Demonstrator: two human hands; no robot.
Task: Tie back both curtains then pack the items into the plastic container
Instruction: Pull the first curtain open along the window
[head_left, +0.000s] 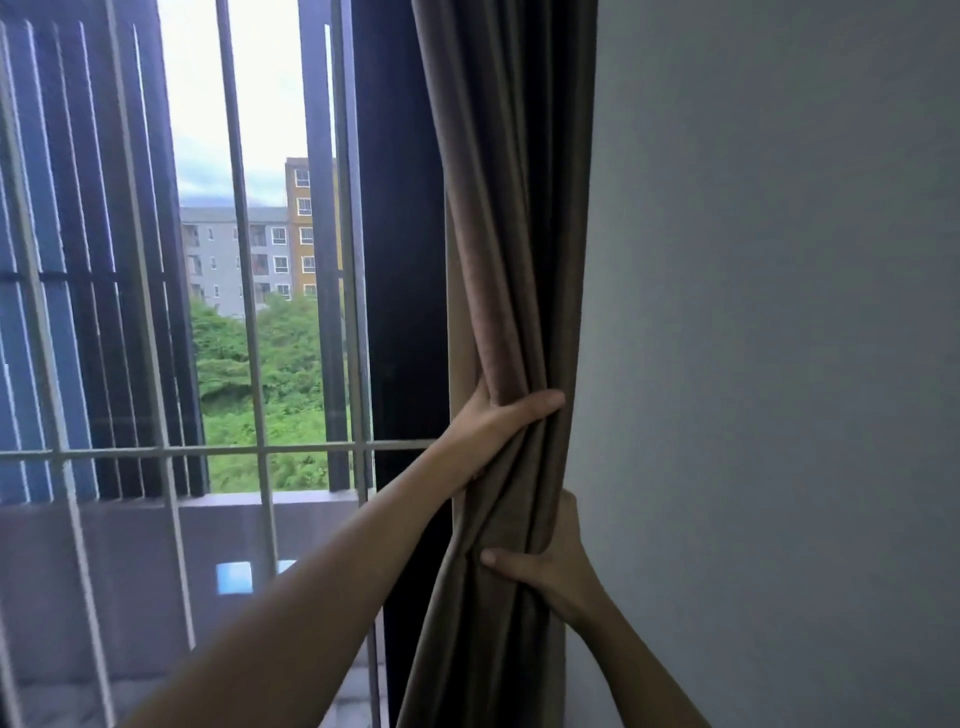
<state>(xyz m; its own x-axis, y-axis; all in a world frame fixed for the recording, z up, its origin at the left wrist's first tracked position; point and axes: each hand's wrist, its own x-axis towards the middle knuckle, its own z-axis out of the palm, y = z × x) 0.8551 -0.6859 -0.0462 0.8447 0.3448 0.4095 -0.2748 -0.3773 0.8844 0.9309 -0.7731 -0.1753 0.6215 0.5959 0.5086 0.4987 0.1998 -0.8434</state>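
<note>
A brown curtain (511, 234) hangs bunched in folds at the right edge of the window, against the wall. My left hand (491, 426) grips the gathered folds from the left side, fingers wrapped across the front. Lower down, my right hand (550, 566) clasps the same bundle from the right, thumb on the front and fingers hidden behind the fabric. No tie-back, second curtain or plastic container is in view.
A grey wall (779, 338) fills the right half. To the left is the window with a white metal grille (249, 447) and a dark frame (405, 260); trees and buildings lie outside.
</note>
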